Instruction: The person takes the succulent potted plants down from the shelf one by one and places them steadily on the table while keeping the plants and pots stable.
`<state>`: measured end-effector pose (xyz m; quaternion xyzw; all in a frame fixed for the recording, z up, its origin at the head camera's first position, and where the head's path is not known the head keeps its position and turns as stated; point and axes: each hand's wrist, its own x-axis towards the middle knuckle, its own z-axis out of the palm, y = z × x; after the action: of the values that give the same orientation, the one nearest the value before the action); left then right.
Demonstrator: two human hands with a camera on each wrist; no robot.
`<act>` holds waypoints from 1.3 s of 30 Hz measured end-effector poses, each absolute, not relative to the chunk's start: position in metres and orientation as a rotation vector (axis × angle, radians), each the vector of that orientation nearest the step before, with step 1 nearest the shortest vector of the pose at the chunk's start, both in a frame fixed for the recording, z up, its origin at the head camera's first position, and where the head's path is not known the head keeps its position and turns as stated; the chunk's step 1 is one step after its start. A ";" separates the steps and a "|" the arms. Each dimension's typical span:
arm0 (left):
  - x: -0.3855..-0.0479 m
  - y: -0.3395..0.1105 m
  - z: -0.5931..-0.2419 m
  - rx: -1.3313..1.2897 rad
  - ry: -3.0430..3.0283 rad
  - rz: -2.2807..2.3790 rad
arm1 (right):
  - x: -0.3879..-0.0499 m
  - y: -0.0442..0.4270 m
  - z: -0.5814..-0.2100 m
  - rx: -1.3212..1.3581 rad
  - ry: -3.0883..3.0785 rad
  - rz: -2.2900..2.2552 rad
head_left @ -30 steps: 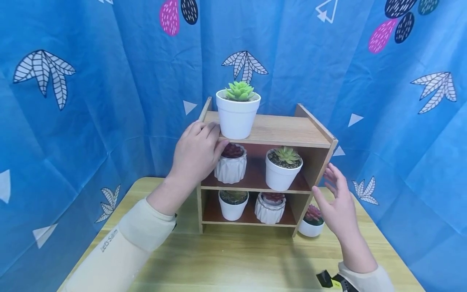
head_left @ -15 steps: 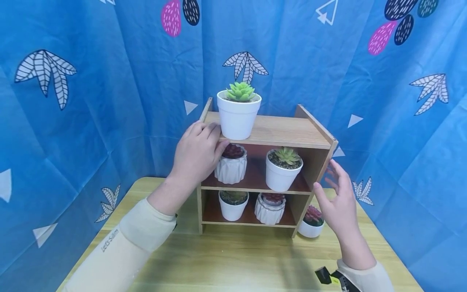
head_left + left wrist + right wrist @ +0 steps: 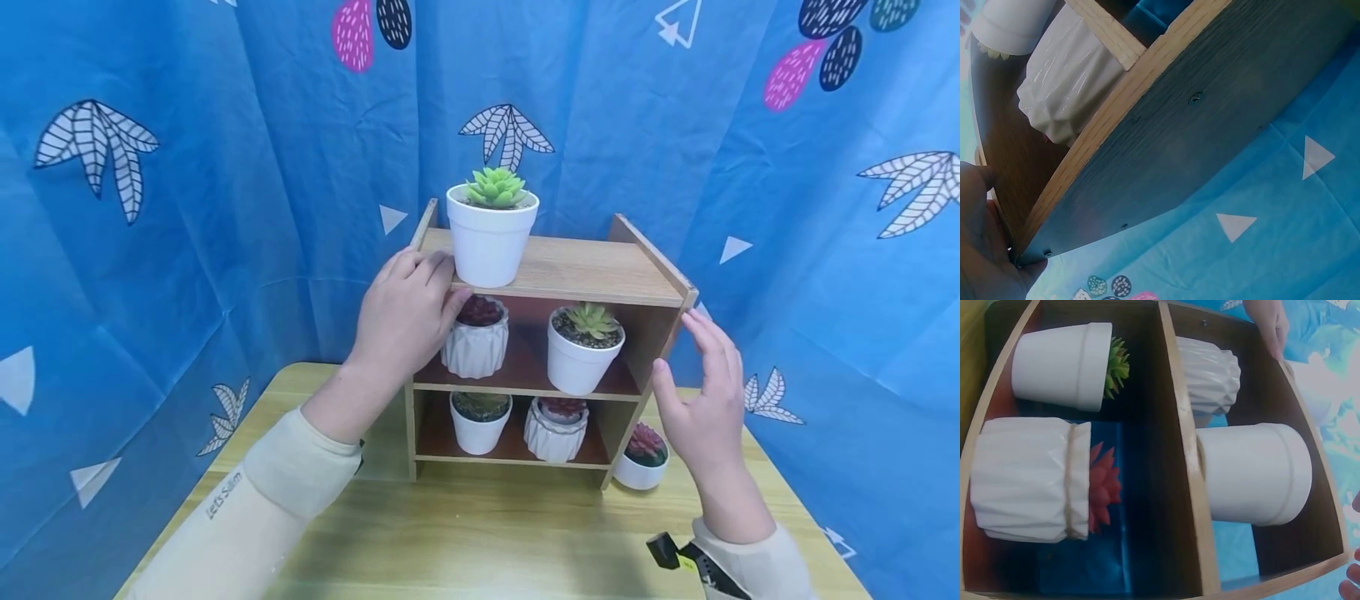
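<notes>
My left hand grips the upper left front corner of a small wooden shelf, its thumb at the top board's front edge. In the left wrist view, fingers wrap that corner. Beside them a white pot with a green succulent stands on the top board. My right hand is beside the shelf's right side panel, fingers apart and slightly bent, with nothing held. Its fingertips lie close to the panel's front edge; whether they touch it I cannot tell.
On the middle board stand a ribbed white pot and a smooth potted succulent. Below are another smooth pot and a ribbed pot. A low pot with a pink succulent sits on the table, right of the shelf.
My right hand has moved up along the shelf's right side, and lately slightly outward. The left hand, shelf and pots have stayed in place.
</notes>
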<state>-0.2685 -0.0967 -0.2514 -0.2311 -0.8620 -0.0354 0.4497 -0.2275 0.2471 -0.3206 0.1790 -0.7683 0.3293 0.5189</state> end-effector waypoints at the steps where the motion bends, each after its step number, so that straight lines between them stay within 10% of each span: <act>1: -0.270 -0.098 -0.251 -0.576 -2.133 -0.089 | -0.228 0.245 -0.318 0.432 -1.837 0.779; 39: -0.291 -0.102 -0.246 -0.603 -2.142 -0.112 | -0.274 0.204 -0.251 0.621 -1.958 0.624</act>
<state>-0.2914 -0.1023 -0.2461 -0.2427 -0.8629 -0.0453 0.4409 -0.2744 0.2041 -0.2511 0.2541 -0.8015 0.2556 0.4772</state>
